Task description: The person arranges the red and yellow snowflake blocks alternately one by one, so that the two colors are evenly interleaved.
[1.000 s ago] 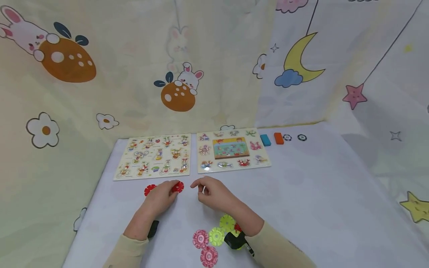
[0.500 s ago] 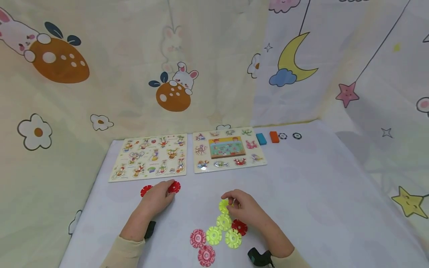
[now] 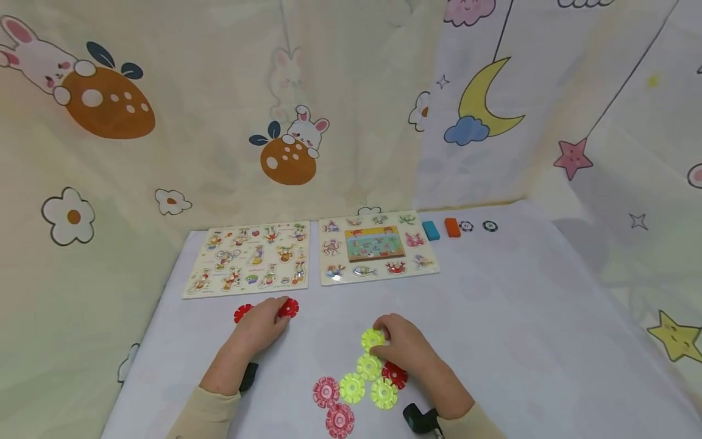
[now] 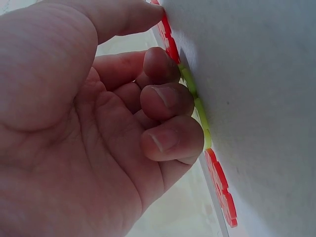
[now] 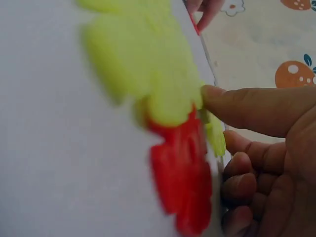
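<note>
My left hand [image 3: 258, 332] pinches a red snowflake disc [image 3: 291, 308] at its edge. Behind its curled fingers, the left wrist view shows yellow-green discs [image 4: 201, 116] and another red disc [image 4: 222, 190] in line, mostly hidden from the head. To the right, my right hand [image 3: 408, 349] holds a yellow-green snowflake disc [image 3: 371, 339] between thumb and forefinger. Below it lie more yellow-green discs [image 3: 369, 367] and a red disc [image 3: 396, 375], close together or overlapping. Nearby are two pink-red discs [image 3: 326, 391]. The right wrist view is blurred on the discs.
Two picture puzzle boards stand at the back, one with cartoon figures [image 3: 249, 259] and one with sea animals [image 3: 378, 247]. A blue block [image 3: 431, 230], an orange block [image 3: 452, 227] and two black-and-white rings [image 3: 490, 226] lie right of them. Printed cloth walls enclose the table.
My right hand has moved from beside the left hand down and right to the yellow-green discs, and its thumb and forefinger have closed on one. The left hand has kept its place.
</note>
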{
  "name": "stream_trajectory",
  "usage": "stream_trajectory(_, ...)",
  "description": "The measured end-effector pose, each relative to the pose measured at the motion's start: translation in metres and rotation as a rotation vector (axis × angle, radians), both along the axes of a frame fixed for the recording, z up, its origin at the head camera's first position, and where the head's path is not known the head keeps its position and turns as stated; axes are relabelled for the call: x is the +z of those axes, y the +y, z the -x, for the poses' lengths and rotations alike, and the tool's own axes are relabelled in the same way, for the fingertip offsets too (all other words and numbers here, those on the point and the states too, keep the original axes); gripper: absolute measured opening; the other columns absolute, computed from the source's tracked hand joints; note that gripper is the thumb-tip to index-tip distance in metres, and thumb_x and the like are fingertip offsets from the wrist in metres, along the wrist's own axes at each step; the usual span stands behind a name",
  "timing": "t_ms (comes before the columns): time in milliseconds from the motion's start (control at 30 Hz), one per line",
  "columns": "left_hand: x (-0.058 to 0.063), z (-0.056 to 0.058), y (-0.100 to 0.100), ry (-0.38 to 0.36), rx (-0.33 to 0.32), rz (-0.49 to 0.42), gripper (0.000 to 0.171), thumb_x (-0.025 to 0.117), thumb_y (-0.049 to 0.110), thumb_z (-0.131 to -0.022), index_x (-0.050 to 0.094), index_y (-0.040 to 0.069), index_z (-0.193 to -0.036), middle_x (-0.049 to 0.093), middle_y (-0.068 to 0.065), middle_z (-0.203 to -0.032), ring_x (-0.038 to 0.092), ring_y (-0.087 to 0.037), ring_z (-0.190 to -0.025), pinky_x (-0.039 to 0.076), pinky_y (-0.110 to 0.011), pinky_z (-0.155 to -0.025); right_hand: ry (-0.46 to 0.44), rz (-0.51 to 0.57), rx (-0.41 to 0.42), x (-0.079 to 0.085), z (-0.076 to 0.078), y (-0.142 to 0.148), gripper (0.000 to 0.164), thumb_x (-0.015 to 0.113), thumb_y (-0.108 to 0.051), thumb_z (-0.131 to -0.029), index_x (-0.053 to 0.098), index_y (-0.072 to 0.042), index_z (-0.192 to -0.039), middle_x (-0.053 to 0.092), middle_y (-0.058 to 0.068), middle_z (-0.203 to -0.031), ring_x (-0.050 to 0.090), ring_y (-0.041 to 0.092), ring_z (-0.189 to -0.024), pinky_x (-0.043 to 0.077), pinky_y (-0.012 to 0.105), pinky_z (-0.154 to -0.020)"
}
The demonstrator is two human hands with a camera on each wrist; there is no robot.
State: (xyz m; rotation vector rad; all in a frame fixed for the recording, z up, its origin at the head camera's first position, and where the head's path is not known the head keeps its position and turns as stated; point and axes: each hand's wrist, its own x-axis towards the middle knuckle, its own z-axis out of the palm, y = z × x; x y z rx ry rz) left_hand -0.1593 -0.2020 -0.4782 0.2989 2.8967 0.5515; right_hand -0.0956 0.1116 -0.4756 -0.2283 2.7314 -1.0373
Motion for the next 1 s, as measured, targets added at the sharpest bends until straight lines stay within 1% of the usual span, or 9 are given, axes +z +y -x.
stream_trajectory(133, -0.002, 0.0, 0.0, 0.014, -0.005, -0.008, 0.055, 0.068, 0.028, -0.086, 0.052, 0.007, -0.134, 0.061, -0.006, -0.107, 0.049, -0.018, -0.079, 0.047, -0.037, -0.079, -0.018, 0.011, -0.022, 0.002, 0.001, -0.002, 0.038, 0.082, -0.024, -0.071, 0.059, -0.011, -0.097, 0.049, 0.002, -0.077, 0.045, 0.016, -0.069, 0.04, 0.03, -0.056)
stream_trajectory(233, -0.003, 0.0, 0.001, 0.014, -0.001, -0.007, 0.055, 0.068, 0.029, -0.086, 0.052, 0.008, -0.134, 0.06, -0.007, -0.115, 0.05, -0.018, -0.083, 0.047, -0.04, -0.084, -0.024, 0.026, -0.048, 0.004, 0.001, -0.001, 0.031, 0.08, -0.022, -0.074, 0.057, -0.013, -0.093, 0.05, 0.0, -0.075, 0.046, 0.016, -0.068, 0.041, 0.029, -0.056)
stream_trajectory(333, -0.003, 0.001, 0.002, 0.006, 0.005, -0.003, 0.055, 0.068, 0.03, -0.086, 0.052, 0.009, -0.134, 0.06, -0.006, -0.111, 0.05, -0.018, -0.082, 0.047, -0.038, -0.082, -0.039, 0.07, -0.061, 0.006, 0.001, 0.002, 0.024, 0.076, -0.018, -0.079, 0.056, -0.015, -0.091, 0.052, -0.001, -0.075, 0.048, 0.016, -0.066, 0.044, 0.028, -0.055)
stream_trajectory(433, -0.002, 0.001, 0.002, 0.003, 0.008, 0.005, 0.055, 0.069, 0.03, -0.086, 0.052, 0.009, -0.134, 0.06, -0.003, -0.102, 0.049, -0.017, -0.078, 0.046, -0.034, -0.075, -0.086, 0.144, -0.04, 0.013, 0.004, 0.006, 0.023, 0.072, -0.017, -0.083, 0.058, -0.016, -0.101, 0.053, 0.001, -0.082, 0.053, 0.017, -0.065, 0.047, 0.029, -0.056)
stream_trajectory(600, -0.002, 0.001, 0.001, 0.0, 0.004, 0.0, 0.055, 0.068, 0.03, -0.086, 0.052, 0.009, -0.134, 0.058, 0.0, -0.094, 0.047, -0.016, -0.074, 0.044, -0.033, -0.072, -0.14, 0.308, 0.039, 0.029, 0.011, 0.009, 0.041, 0.067, -0.013, -0.087, 0.059, -0.021, -0.126, 0.051, 0.008, -0.102, 0.063, 0.024, -0.069, 0.052, 0.034, -0.064)
stream_trajectory(667, -0.002, 0.001, 0.001, 0.004, 0.005, -0.006, 0.055, 0.068, 0.029, -0.086, 0.052, 0.009, -0.134, 0.059, -0.001, -0.096, 0.048, -0.016, -0.075, 0.045, -0.034, -0.074, -0.15, 0.365, 0.062, 0.035, 0.014, 0.008, 0.043, 0.067, -0.012, -0.087, 0.058, -0.022, -0.128, 0.051, 0.009, -0.108, 0.065, 0.027, -0.073, 0.053, 0.036, -0.067)
stream_trajectory(767, -0.002, 0.001, 0.001, 0.005, 0.007, -0.01, 0.055, 0.068, 0.029, -0.086, 0.052, 0.009, -0.134, 0.06, -0.002, -0.1, 0.048, -0.017, -0.077, 0.046, -0.036, -0.077, -0.174, 0.419, 0.07, 0.044, 0.019, 0.005, 0.046, 0.069, -0.01, -0.086, 0.058, -0.023, -0.128, 0.052, 0.009, -0.11, 0.067, 0.029, -0.078, 0.052, 0.035, -0.065)
stream_trajectory(900, -0.002, 0.001, 0.0, -0.004, 0.006, -0.008, 0.056, 0.069, 0.03, -0.085, 0.052, 0.009, -0.135, 0.059, 0.0, -0.095, 0.048, -0.016, -0.076, 0.045, -0.034, -0.075, -0.179, 0.419, 0.085, 0.053, 0.026, -0.003, 0.049, 0.073, -0.012, -0.082, 0.058, -0.023, -0.128, 0.055, 0.007, -0.107, 0.064, 0.032, -0.077, 0.046, 0.03, -0.059)
stream_trajectory(1000, -0.002, 0.001, 0.0, -0.012, 0.008, -0.009, 0.057, 0.069, 0.03, -0.085, 0.052, 0.009, -0.135, 0.058, 0.0, -0.094, 0.048, -0.016, -0.076, 0.046, -0.034, -0.075, -0.17, 0.403, 0.111, 0.056, 0.032, -0.013, 0.052, 0.076, -0.014, -0.08, 0.059, -0.023, -0.127, 0.058, 0.003, -0.103, 0.062, 0.028, -0.074, 0.044, 0.03, -0.06)
